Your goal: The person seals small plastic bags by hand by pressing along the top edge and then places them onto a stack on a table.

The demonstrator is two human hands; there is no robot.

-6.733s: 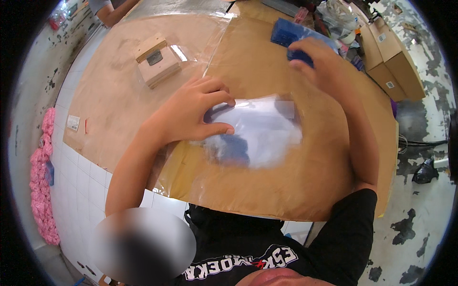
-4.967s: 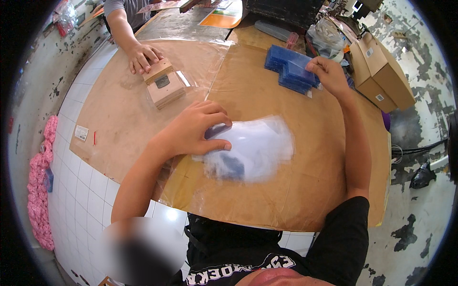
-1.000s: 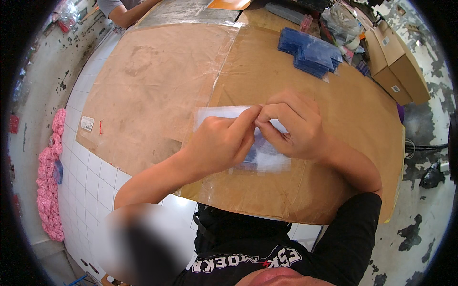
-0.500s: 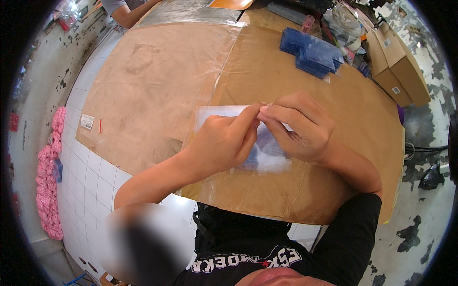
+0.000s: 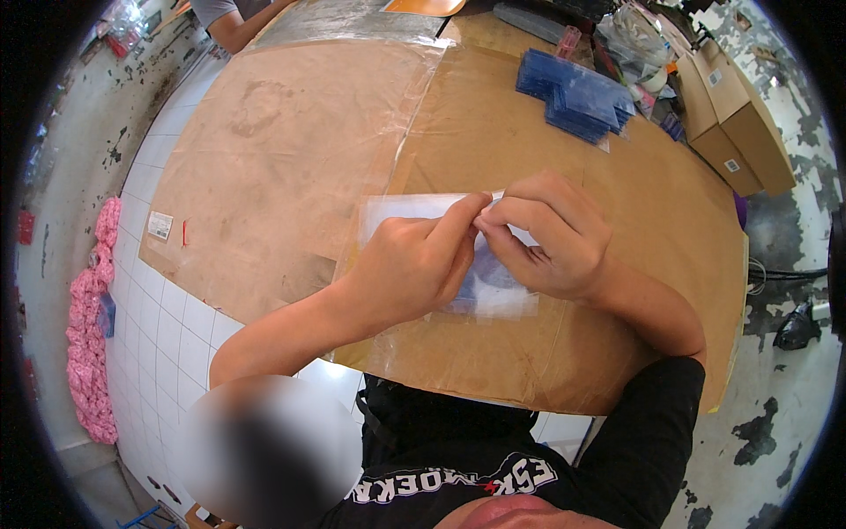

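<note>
The left hand [image 5: 412,264] and the right hand [image 5: 557,240] meet, tip to tip, over thin clear plastic sheets [image 5: 495,301]. The sheets lie on the brown-covered table [image 5: 493,370], closer to its near edge than its far edge. The right thumb and finger are pinched closed. The left fingers are bent, but that thumb is hidden, so I cannot tell how it grips. Anything between the tips is too small to see.

For such tiny finger work, a soft pinch and steady wrists should help. Thin plastic probably slips and creases easily, so light pressure seems best.

The hands themselves hide the middle of the sheets. Blue plastic pieces [image 5: 577,97] sit in a pile toward the far right corner, well apart from the hands. An open cardboard box [image 5: 733,115] stands by the right edge. A white label [image 5: 159,225] lies near the left corner.
</note>
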